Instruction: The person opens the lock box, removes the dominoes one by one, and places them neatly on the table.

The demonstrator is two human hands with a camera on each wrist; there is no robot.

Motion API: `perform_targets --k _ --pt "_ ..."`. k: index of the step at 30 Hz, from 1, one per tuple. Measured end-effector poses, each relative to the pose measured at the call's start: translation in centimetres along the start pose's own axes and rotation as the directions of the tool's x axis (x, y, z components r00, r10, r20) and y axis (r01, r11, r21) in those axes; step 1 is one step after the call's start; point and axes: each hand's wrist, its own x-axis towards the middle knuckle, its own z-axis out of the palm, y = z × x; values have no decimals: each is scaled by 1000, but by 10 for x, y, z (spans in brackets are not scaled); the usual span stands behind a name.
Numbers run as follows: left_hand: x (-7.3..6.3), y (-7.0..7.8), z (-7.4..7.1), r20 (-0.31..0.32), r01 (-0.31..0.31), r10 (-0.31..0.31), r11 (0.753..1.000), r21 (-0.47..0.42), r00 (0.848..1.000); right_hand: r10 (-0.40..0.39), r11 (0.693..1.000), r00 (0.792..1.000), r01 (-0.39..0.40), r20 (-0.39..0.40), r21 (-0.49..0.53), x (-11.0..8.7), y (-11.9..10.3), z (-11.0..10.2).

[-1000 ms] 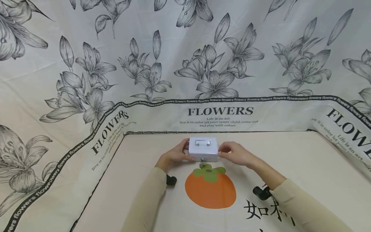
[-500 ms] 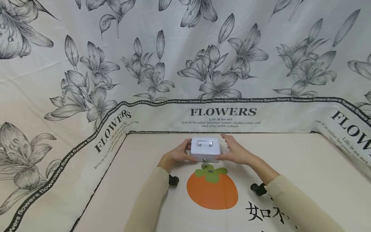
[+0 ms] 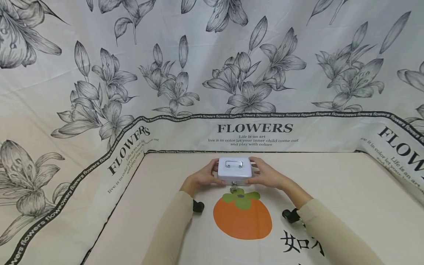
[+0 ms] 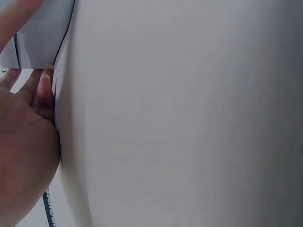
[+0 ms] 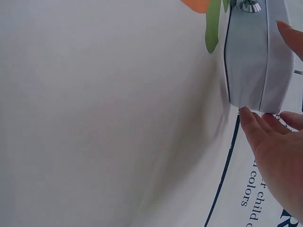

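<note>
A small white cash box sits near the table's far edge, its lid down and a wire handle lying on top. From its front lock hang small keys. My left hand holds the box's left side, thumb at the front corner and fingers along the side. On the opposite side my right hand grips it the same way, thumb across the front right corner. In the right wrist view the fingertips touch the end wall of the box; the left wrist view shows fingertips at the other end.
The cloth-covered table bears a printed orange persimmon in front of the box and black characters at the lower right. A flower-printed curtain stands behind. Black wrist devices sit under both forearms.
My right hand has gone from bunched fingers at the box's right side, through a spread with the index finger raised, to a grip on that side. The left hand has kept its hold.
</note>
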Motion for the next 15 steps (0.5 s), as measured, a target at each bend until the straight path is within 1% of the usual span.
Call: perform_targets --k 5,15 --pt "-1 -1 0 -4 13 -13 1000 -6 1000 -12 1000 1000 12 0 22 4 4 1" --pt "2 0 -1 0 15 -15 1000 -2 1000 50 996 998 -52 34 70 13 10 -1"
